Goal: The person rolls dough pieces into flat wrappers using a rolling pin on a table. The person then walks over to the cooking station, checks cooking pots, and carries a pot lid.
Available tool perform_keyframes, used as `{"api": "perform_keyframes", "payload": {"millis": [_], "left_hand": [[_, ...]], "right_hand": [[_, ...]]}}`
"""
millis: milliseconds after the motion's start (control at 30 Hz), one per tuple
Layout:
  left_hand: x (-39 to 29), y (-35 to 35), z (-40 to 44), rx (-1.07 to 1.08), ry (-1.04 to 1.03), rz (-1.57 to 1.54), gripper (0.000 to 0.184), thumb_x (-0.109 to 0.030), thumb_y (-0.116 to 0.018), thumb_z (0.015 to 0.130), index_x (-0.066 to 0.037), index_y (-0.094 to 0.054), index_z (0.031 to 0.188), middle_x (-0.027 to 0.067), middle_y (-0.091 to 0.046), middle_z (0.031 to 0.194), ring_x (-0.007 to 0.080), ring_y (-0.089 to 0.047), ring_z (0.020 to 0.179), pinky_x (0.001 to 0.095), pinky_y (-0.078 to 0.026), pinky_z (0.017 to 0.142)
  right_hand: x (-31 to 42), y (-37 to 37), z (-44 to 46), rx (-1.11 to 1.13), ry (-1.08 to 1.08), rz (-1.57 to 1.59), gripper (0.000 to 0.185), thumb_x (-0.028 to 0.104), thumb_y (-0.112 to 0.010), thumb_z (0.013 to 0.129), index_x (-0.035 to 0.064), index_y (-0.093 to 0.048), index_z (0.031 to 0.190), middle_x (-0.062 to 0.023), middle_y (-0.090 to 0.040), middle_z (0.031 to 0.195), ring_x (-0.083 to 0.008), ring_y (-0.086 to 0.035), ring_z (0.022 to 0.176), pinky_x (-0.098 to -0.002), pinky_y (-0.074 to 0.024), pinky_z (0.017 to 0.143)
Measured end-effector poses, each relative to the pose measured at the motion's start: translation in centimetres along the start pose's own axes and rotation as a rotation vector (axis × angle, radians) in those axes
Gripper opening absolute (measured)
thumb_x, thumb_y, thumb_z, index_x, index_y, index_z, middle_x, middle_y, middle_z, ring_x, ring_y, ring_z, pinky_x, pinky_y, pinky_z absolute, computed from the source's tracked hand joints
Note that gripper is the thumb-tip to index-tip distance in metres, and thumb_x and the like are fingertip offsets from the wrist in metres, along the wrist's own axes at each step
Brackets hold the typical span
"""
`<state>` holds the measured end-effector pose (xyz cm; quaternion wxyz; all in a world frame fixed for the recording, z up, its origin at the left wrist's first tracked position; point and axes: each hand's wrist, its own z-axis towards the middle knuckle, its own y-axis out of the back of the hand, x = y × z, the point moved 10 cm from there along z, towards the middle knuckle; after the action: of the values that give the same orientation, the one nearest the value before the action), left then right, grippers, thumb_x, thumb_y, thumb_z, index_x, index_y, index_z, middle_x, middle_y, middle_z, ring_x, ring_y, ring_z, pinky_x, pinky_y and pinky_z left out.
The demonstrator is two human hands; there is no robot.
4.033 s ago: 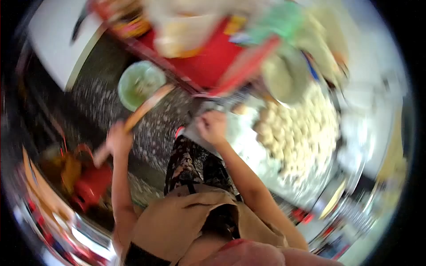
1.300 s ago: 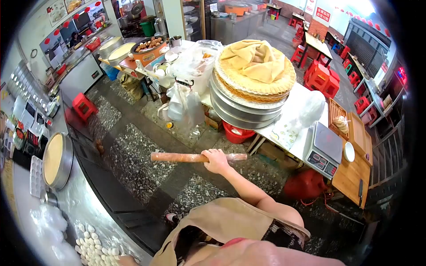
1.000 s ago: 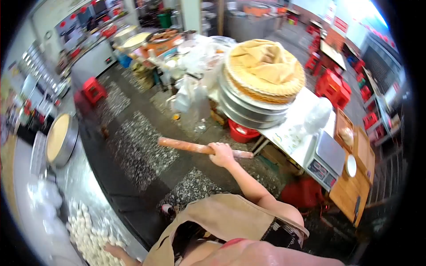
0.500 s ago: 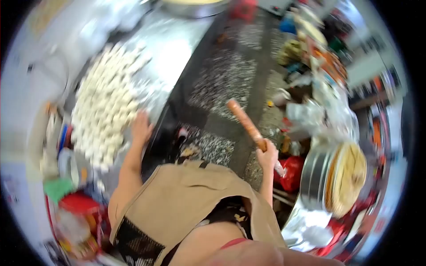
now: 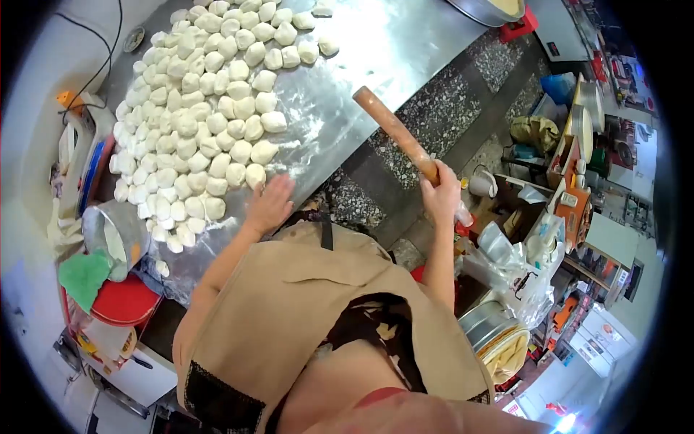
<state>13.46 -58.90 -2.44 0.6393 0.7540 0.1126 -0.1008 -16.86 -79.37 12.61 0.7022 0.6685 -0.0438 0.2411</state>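
Many pale, floured dough pieces [image 5: 210, 116] lie in a wide pile on the shiny metal worktop [image 5: 361, 43]. At the pile's lower right edge is my left hand [image 5: 271, 205], palm down with fingers spread, holding nothing; its fingertips are close to the nearest dough piece. My right hand [image 5: 442, 194] is closed around a wooden rolling pin [image 5: 396, 133] near its lower end. The pin slants up and to the left, its far end over the worktop's edge. Flour is scattered on the metal beside the pile.
Left of the pile stand a metal pot [image 5: 119, 235], a green cloth [image 5: 84, 281] and a red tray [image 5: 126, 300]. To the right are plastic bags [image 5: 499, 249], stacked round steamers [image 5: 488, 325] and a white jug [image 5: 483, 184]. A round pan [image 5: 491, 9] sits at the worktop's far corner.
The view has turned and come nearer the worktop, so the dough pile looks larger. My left hand stays beside the dough. The rolling pin, still in my right hand, now reaches over the worktop's edge.
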Motion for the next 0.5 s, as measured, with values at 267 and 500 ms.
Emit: {"api": "perform_keyframes", "payload": {"millis": [267,500], "left_hand": [[-7.2,3.0,20.8,-0.157,-0.272,-0.208,0.066,-0.041,-0.055,0.088,-0.005,-0.039,0.141,0.0146,-0.035,0.149,0.0266,-0.031,0.138,0.0463,-0.02,0.115],[2.7,6.6,27.9,-0.547,0.129,-0.173,0.049,-0.03,-0.063,0.084,-0.007,-0.051,0.126,0.0096,-0.053,0.128,0.0287,-0.05,0.117,0.0446,-0.039,0.096]], "right_hand": [[-2.5,0.1,8.8,-0.023,-0.008,0.004,0.039,0.011,-0.071,0.071,0.0062,-0.061,0.108,-0.0138,-0.064,0.093,-0.0352,-0.06,0.089,-0.0446,-0.046,0.079],[0.6,-3.9,17.9,0.154,0.338,-0.011,0.04,0.013,-0.073,0.07,0.0111,-0.062,0.108,-0.0093,-0.063,0.094,-0.0298,-0.059,0.091,-0.0418,-0.042,0.083]]}}
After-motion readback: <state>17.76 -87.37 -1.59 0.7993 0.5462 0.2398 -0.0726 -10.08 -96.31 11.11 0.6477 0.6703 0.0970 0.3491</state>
